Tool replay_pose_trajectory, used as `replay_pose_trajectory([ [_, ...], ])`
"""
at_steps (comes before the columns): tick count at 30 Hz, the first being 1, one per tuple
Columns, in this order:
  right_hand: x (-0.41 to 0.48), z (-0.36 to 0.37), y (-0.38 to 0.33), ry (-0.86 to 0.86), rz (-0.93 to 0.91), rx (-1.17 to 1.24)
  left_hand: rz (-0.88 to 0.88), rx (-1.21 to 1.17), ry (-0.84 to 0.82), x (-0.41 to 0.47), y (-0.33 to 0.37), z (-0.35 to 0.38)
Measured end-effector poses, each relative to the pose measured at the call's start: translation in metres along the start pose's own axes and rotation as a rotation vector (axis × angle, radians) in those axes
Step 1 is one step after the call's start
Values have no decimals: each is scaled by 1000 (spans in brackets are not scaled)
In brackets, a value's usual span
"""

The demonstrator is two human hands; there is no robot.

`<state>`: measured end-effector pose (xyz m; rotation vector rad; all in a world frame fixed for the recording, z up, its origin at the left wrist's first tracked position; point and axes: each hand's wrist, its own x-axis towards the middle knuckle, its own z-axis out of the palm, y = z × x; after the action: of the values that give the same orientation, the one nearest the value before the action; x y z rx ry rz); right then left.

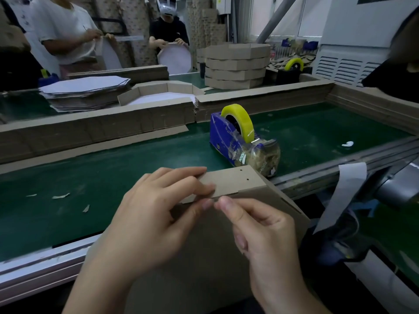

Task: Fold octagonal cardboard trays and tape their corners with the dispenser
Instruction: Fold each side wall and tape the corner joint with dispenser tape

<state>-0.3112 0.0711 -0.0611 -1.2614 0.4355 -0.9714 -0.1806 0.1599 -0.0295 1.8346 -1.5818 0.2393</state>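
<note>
A brown cardboard tray (240, 184) is held up in front of me over the near edge of the green belt, its side flaps folded. My left hand (156, 214) grips the flap at a corner, fingers over the outside and thumb beneath. My right hand (256, 232) pinches the same corner edge with thumb and forefinger; whether tape is under them I cannot tell. The blue tape dispenser (240, 141) with a yellowish roll stands on the belt just beyond the tray.
A green conveyor belt (113, 168) with paper scraps runs left to right, walled by cardboard strips. Flat blanks (86, 91) and a half-folded tray (163, 94) lie behind. Finished trays (235, 66) are stacked at the back by a second dispenser (292, 71). Two people fold trays at back left.
</note>
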Motion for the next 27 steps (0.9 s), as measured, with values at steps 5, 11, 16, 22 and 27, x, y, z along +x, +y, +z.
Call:
replay_pose_trajectory([
  [5,-2,11,9,186,123,81,7,-20,-43,-2,-1,-4],
  [11,-3,19,12,319,153,107,11,-29,-31,-4,-1,-3],
  [16,-4,19,14,308,178,91,-21,-70,-34,-5,2,-6],
  [22,-6,16,15,256,190,77,35,4,-131,-4,2,-13],
  [27,-11,12,21,180,174,90,-68,7,-155,0,6,-16],
])
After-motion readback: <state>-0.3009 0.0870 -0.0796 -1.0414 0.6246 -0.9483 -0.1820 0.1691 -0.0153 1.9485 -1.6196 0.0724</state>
